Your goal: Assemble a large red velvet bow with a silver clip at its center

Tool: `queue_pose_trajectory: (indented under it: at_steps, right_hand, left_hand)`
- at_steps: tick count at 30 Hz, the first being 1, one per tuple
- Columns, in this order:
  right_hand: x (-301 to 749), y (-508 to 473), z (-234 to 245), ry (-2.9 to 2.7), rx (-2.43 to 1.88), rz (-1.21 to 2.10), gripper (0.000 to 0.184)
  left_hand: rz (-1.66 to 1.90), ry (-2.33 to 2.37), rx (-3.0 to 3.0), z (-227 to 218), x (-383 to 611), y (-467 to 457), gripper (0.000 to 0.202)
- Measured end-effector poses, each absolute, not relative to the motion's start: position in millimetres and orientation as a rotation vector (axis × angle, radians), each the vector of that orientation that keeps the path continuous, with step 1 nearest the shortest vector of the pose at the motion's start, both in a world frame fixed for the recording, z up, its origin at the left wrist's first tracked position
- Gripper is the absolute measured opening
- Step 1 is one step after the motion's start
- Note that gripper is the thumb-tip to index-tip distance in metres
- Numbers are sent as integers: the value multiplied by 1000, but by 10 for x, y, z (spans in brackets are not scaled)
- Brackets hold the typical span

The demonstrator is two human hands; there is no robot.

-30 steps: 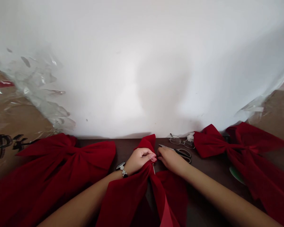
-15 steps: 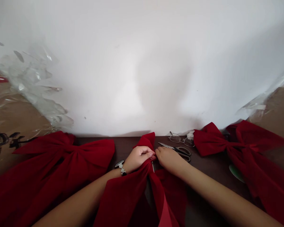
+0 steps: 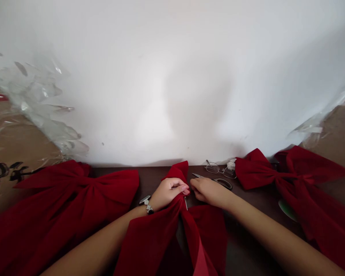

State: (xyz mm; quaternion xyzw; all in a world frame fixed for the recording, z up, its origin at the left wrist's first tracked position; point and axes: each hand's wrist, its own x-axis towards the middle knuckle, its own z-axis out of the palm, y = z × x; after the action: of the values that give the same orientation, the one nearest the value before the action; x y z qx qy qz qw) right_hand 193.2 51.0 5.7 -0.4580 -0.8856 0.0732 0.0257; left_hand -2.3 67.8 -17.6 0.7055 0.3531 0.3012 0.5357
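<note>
Our left hand [image 3: 171, 191] pinches the middle bow [image 3: 151, 235] near its gathered centre, on the table [image 3: 149, 177].
Our right hand [image 3: 210, 192] curls just beside it — we cannot tell whether it grips anything — and hides part of the scissors [image 3: 218, 180]. A pin [image 3: 186, 203] shows at the cloth below our fingers. Beyond the scissors we see glasses [image 3: 213, 168]; a left bow [image 3: 86, 182] and a right bow [image 3: 290, 176] crowd both sides, the latter partly covering a green disc [image 3: 286, 211]. The wall [image 3: 189, 46] closes off the back.
</note>
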Motion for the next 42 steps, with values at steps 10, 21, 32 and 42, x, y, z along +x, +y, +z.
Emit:
queue_pose_trajectory:
  at_steps: [10, 21, 32, 42]
  right_hand:
    - [1937, 471, 60, -2516, -1436, 453, 17]
    - [2152, 551, 182, -2519, -1304, 821, 20]
    - [2117, 546, 94, -2759, -1038, 724, 10]
    - [2048, 431, 86, -2858, -1237, 359, 11]
  left_hand:
    - [716, 823, 1669, -155, -18, 666, 33]
    - [714, 832, 1668, -151, -10, 673, 34]
    - [717, 817, 1667, -181, -22, 683, 32]
    - [717, 840, 1660, -171, -22, 670, 33]
